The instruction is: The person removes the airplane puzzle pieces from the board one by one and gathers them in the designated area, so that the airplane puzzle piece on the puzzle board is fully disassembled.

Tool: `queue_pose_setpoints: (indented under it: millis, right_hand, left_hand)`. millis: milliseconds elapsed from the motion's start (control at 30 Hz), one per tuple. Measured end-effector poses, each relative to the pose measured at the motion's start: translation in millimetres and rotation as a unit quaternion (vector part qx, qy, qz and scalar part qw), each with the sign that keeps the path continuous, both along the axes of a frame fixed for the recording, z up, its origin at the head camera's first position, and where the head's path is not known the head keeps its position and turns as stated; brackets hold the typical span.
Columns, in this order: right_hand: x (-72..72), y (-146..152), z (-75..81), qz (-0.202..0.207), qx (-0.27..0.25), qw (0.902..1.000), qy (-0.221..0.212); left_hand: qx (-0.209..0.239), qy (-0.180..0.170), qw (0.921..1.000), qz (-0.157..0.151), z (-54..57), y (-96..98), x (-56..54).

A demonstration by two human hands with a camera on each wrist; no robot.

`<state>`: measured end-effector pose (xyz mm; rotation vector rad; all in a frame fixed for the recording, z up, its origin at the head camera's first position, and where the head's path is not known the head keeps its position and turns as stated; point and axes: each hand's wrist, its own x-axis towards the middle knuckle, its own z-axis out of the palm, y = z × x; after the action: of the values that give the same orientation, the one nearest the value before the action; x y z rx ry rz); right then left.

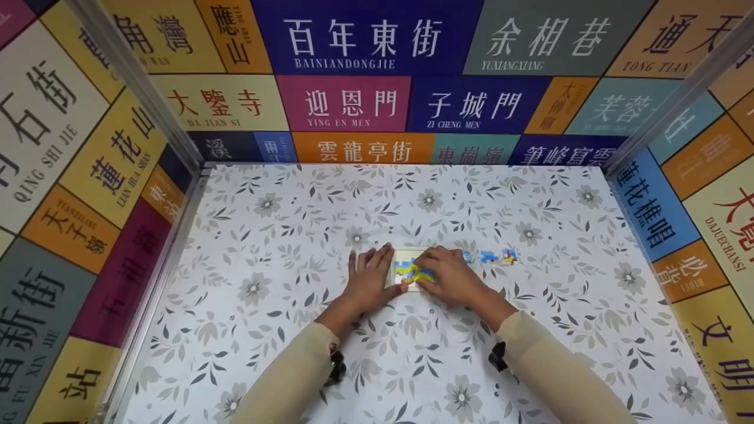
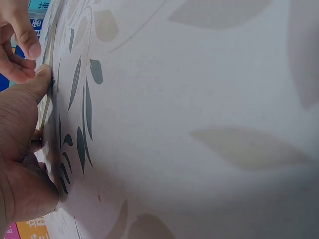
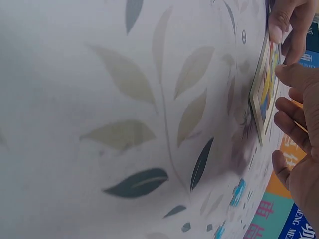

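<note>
A small cream-rimmed jigsaw puzzle board (image 1: 407, 253) lies on the table, with blue, yellow and white pieces (image 1: 405, 271) in its lower part. Along its left side my left hand (image 1: 370, 281) rests with fingers extended, the thumb touching the near edge. My right hand (image 1: 449, 274) reaches over the board's right part, its fingers bent loosely and its thumb at the pieces. In the right wrist view the board (image 3: 257, 102) shows edge-on beside the right fingers. No piece is visible between those fingertips; the hand hides part of the board.
Loose puzzle pieces lie right of the board: a blue-and-white one (image 1: 488, 257), a multicoloured one (image 1: 509, 257) and another partly hidden by the right hand. A flower-patterned cloth (image 1: 330, 365) covers the table. Lettered panels (image 1: 353, 106) surround it at the back and sides.
</note>
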<state>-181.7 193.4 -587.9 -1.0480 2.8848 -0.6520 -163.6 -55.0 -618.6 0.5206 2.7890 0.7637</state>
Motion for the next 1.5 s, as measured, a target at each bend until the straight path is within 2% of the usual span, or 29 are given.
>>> queue_pose_setpoints:
  millis: [333,600,800,1000,1167,1300,1500]
  right_hand:
    - [-5.3,-14.9,-1.8,-0.012,0.014,0.9996,-0.021]
    - [-7.3,-24.3,-3.1,-0.026,0.028,0.9984,-0.042]
    - [-10.8,-29.7,-3.9,-0.033,0.041,0.9975,-0.046]
    - [-12.5,-36.2,-1.1,-0.048,0.047,0.9953,-0.070]
    - [-12.6,-40.0,-0.1,-0.056,0.027,0.9935,-0.095]
    - [-12.6,-41.6,-1.7,-0.053,0.012,0.9948,-0.086]
    - [-15.6,-39.1,-9.0,-0.052,-0.013,0.9949,-0.085]
  left_hand:
    - [0.006,0.019,0.9998,0.005,-0.4,-0.1,-1.2]
    - [-0.009,0.014,0.9998,0.011,-2.2,2.1,0.3]
    - [-0.005,0.017,0.9998,0.009,1.2,2.9,1.5]
    - [-0.010,0.017,0.9997,0.011,2.8,2.3,1.9]
    - [0.001,0.016,0.9998,0.011,-1.0,2.0,1.0]
    - [0.010,0.009,0.9999,0.006,0.4,0.9,2.0]
    - [-0.004,0.010,0.9999,0.006,1.1,1.1,2.0]
